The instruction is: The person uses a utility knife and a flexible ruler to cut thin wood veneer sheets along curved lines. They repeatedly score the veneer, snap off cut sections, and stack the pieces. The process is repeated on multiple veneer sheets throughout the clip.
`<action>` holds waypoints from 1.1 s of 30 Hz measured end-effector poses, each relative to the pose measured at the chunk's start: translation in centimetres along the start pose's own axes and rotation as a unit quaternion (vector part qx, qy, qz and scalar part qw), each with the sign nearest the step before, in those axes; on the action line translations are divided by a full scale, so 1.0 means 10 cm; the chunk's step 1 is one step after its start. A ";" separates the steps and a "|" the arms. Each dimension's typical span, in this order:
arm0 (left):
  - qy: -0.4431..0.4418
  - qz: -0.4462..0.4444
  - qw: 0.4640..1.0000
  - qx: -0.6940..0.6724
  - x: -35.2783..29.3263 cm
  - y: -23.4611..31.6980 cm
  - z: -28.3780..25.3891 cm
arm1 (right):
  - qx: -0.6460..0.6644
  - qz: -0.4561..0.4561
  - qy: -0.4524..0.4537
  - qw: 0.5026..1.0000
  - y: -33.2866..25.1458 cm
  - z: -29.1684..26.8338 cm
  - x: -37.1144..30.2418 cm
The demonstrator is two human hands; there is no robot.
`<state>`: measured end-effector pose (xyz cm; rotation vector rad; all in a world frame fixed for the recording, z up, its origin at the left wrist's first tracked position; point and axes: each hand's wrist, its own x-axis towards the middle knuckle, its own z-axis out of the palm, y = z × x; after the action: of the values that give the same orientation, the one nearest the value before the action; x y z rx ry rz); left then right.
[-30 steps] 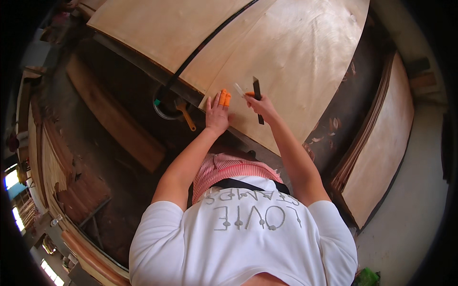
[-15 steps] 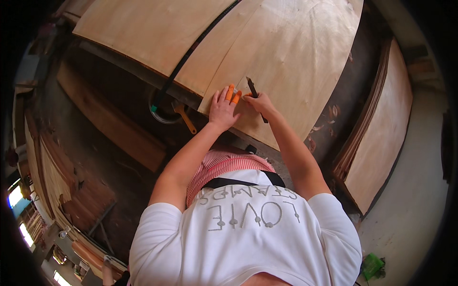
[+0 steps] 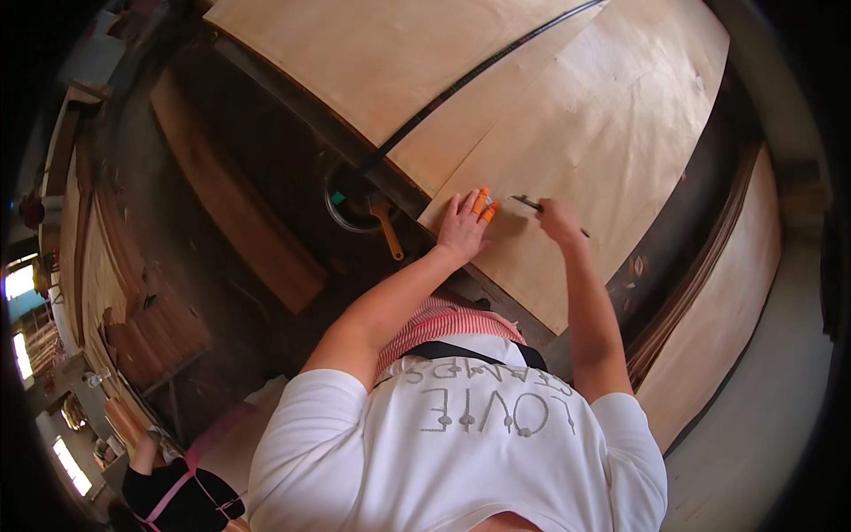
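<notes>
A broad pale wood veneer sheet [image 3: 612, 160] lies on a stack in front of me. My left hand [image 3: 463, 232] rests flat near its close left corner, fingers spread, with orange covers on two of them. By those fingertips is a small whitish spot that I cannot make out. To the right, my right hand [image 3: 560, 222] is closed round a slim dark utility knife [image 3: 529, 204], held over the sheet. The knife's tip points left toward the left hand, apart from it.
A black strap [image 3: 479, 73] crosses the veneer. Left of the stack are a brush with an orange handle [image 3: 390, 236] and a round pan [image 3: 341, 213]. Another veneer stack [image 3: 709, 310] stands at right. A person in black [image 3: 182, 488] is at lower left.
My right hand has moved right, away from the left hand, and the knife has turned from steep to slanting left. The left hand stays on the sheet. The whole view has shifted.
</notes>
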<state>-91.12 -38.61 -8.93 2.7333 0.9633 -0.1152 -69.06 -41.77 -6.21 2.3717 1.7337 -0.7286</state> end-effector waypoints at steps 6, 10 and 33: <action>0.024 0.025 0.999 -0.024 0.04 -0.06 -0.03 | 0.313 0.034 -0.027 0.949 0.76 -0.01 -0.25; 0.022 0.022 1.000 0.003 0.09 -0.32 0.00 | 0.540 0.158 -0.049 0.825 0.45 0.16 -0.76; 0.194 -0.100 0.949 -0.225 -1.57 -1.16 -0.54 | 0.831 0.046 -0.122 0.541 -0.77 0.97 -1.31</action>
<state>-110.64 -38.01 -3.64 2.2679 1.1906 0.5609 -82.18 -54.08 -7.45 2.3755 0.3392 -3.5410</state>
